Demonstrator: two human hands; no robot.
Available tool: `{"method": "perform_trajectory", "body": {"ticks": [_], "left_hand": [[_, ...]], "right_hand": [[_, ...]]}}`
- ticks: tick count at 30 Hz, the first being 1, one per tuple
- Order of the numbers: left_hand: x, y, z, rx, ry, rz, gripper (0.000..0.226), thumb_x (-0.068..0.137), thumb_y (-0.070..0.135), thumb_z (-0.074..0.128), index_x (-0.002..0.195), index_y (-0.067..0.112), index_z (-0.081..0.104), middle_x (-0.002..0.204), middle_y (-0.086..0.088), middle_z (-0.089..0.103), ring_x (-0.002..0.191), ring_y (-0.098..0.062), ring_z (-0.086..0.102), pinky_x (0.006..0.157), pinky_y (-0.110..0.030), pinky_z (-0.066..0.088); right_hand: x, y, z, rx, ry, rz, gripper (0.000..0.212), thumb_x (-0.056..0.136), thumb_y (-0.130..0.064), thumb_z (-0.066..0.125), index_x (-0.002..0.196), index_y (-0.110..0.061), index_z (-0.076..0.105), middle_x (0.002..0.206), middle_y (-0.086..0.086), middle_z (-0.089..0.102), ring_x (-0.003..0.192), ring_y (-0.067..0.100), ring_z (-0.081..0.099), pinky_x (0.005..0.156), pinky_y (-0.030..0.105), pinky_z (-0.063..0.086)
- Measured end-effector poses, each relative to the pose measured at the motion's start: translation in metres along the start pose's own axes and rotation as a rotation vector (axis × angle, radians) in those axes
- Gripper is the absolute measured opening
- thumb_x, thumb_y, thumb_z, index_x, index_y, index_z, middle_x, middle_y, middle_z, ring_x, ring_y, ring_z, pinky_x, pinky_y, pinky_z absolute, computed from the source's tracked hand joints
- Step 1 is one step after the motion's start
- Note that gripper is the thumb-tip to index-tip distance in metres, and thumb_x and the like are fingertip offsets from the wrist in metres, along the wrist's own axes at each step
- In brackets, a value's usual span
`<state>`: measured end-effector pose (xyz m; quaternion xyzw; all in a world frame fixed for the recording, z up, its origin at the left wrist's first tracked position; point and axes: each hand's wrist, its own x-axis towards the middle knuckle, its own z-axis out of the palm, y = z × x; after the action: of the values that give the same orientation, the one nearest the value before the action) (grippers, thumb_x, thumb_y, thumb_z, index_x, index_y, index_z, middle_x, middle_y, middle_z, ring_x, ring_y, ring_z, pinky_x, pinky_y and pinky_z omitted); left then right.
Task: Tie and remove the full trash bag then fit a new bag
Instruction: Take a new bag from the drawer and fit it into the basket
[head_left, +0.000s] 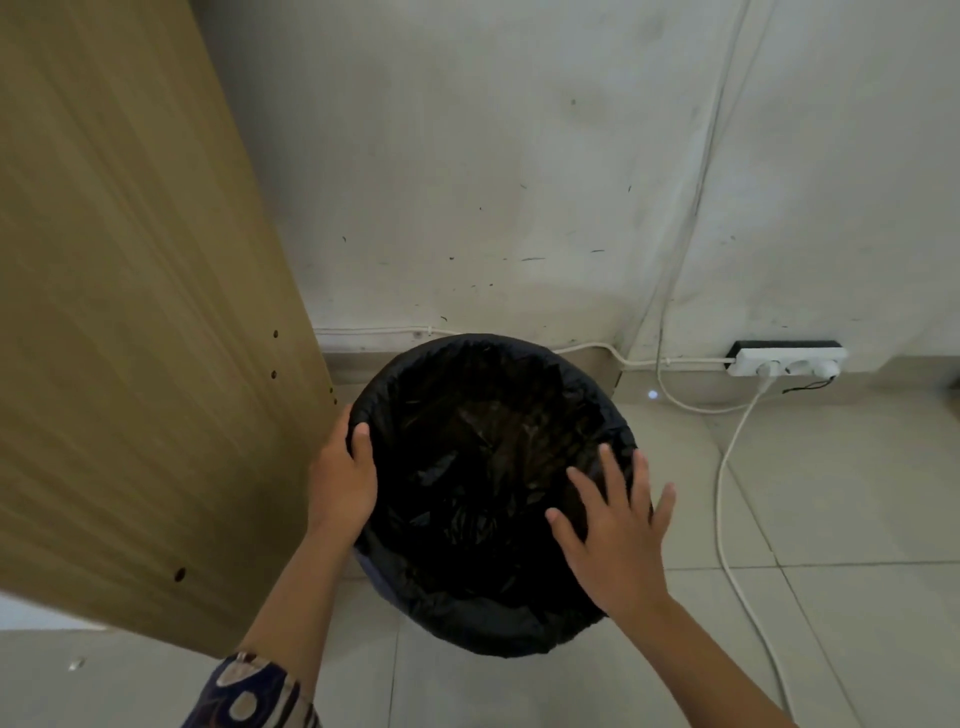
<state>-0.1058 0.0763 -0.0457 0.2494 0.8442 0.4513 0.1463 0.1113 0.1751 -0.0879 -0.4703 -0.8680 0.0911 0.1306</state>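
Observation:
A round bin stands on the tiled floor against the wall, lined with a black trash bag (483, 467) whose edge is folded over the rim. Dark crumpled contents lie deep inside. My left hand (343, 478) grips the bag-covered rim on the left side, thumb inside and fingers outside. My right hand (615, 525) hovers over the right rim with its fingers spread and straight, holding nothing. A strip of the blue bin wall (376, 574) shows below the bag at the lower left.
A tall wooden panel (130, 312) stands close to the bin's left. A white power strip (787, 361) lies by the wall at right, and its white cable (727, 499) trails across the floor tiles past the bin's right side.

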Motion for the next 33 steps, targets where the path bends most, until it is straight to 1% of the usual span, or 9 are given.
{"method": "perform_trajectory", "body": {"ticks": [3, 4, 7, 10, 15, 24, 28, 31, 33], "left_hand": [[0.0, -0.001, 0.0, -0.016, 0.028, -0.013, 0.042, 0.099, 0.026, 0.03, 0.139, 0.016, 0.037, 0.14, -0.009, 0.045, 0.128, -0.027, 0.041, 0.104, -0.038, 0.033], [0.0, -0.001, 0.0, -0.032, 0.041, -0.016, 0.042, 0.099, 0.025, 0.031, 0.138, 0.015, 0.038, 0.14, -0.01, 0.045, 0.128, -0.027, 0.041, 0.104, -0.038, 0.033], [-0.003, -0.008, 0.0, -0.065, 0.063, -0.037, 0.04, 0.098, 0.022, 0.033, 0.137, 0.012, 0.039, 0.139, -0.012, 0.046, 0.128, -0.028, 0.04, 0.106, -0.039, 0.031], [-0.011, -0.019, 0.004, -0.118, 0.054, -0.099, 0.041, 0.098, 0.023, 0.035, 0.138, 0.013, 0.037, 0.142, -0.011, 0.042, 0.131, -0.027, 0.037, 0.11, -0.041, 0.029], [-0.02, -0.027, 0.018, -0.158, 0.067, -0.188, 0.042, 0.098, 0.022, 0.035, 0.139, 0.013, 0.036, 0.143, -0.011, 0.041, 0.132, -0.029, 0.036, 0.111, -0.042, 0.029], [-0.013, -0.044, 0.002, -0.21, 0.071, -0.39, 0.04, 0.093, 0.017, 0.049, 0.133, 0.011, 0.046, 0.135, -0.011, 0.052, 0.123, -0.03, 0.048, 0.105, -0.044, 0.039], [-0.016, -0.036, -0.002, -0.185, 0.034, -0.36, 0.04, 0.092, 0.021, 0.051, 0.131, 0.012, 0.049, 0.131, -0.012, 0.055, 0.12, -0.031, 0.05, 0.102, -0.042, 0.041], [-0.03, -0.026, 0.0, -0.009, -0.013, -0.262, 0.051, 0.095, 0.036, 0.04, 0.141, 0.014, 0.034, 0.142, -0.013, 0.042, 0.13, -0.034, 0.039, 0.105, -0.043, 0.034], [-0.044, -0.021, 0.001, 0.11, -0.014, -0.198, 0.058, 0.095, 0.042, 0.033, 0.145, 0.017, 0.019, 0.15, -0.012, 0.028, 0.137, -0.033, 0.027, 0.11, -0.046, 0.027]], "right_hand": [[0.004, 0.006, -0.005, 0.296, -0.1, 0.274, 0.054, 0.093, -0.04, 0.04, 0.141, -0.018, 0.028, 0.155, 0.012, 0.007, 0.142, 0.03, 0.002, 0.114, 0.046, 0.008], [0.006, 0.009, -0.007, 0.422, -0.129, 0.345, 0.055, 0.094, -0.035, 0.04, 0.142, -0.015, 0.024, 0.155, 0.012, 0.006, 0.142, 0.028, 0.007, 0.114, 0.042, 0.013], [0.01, 0.015, -0.013, 0.601, -0.002, 0.369, 0.04, 0.095, -0.011, 0.04, 0.134, -0.007, 0.038, 0.142, 0.015, 0.037, 0.13, 0.027, 0.036, 0.106, 0.034, 0.029], [0.012, 0.021, -0.018, 0.627, 0.097, 0.365, 0.036, 0.091, 0.003, 0.042, 0.126, -0.005, 0.047, 0.129, 0.014, 0.049, 0.119, 0.025, 0.046, 0.099, 0.026, 0.032], [0.017, 0.03, -0.018, 0.61, 0.108, 0.326, 0.035, 0.092, 0.0, 0.041, 0.126, -0.004, 0.047, 0.13, 0.013, 0.051, 0.119, 0.025, 0.047, 0.096, 0.021, 0.03], [0.026, 0.021, -0.013, 0.611, 0.109, 0.292, 0.035, 0.093, -0.003, 0.041, 0.128, -0.004, 0.047, 0.134, 0.014, 0.05, 0.124, 0.027, 0.046, 0.105, 0.032, 0.033], [0.028, 0.023, -0.011, 0.553, 0.053, 0.299, 0.037, 0.094, -0.007, 0.04, 0.131, -0.004, 0.044, 0.14, 0.013, 0.044, 0.129, 0.028, 0.04, 0.11, 0.037, 0.031], [0.026, 0.025, -0.014, 0.305, 0.001, 0.224, 0.042, 0.096, -0.023, 0.039, 0.136, -0.011, 0.038, 0.15, 0.011, 0.028, 0.138, 0.031, 0.023, 0.113, 0.041, 0.02], [0.017, 0.02, -0.015, 0.158, -0.061, 0.15, 0.05, 0.095, -0.042, 0.03, 0.139, -0.019, 0.033, 0.155, 0.005, 0.014, 0.142, 0.029, 0.009, 0.114, 0.043, 0.009]]}}
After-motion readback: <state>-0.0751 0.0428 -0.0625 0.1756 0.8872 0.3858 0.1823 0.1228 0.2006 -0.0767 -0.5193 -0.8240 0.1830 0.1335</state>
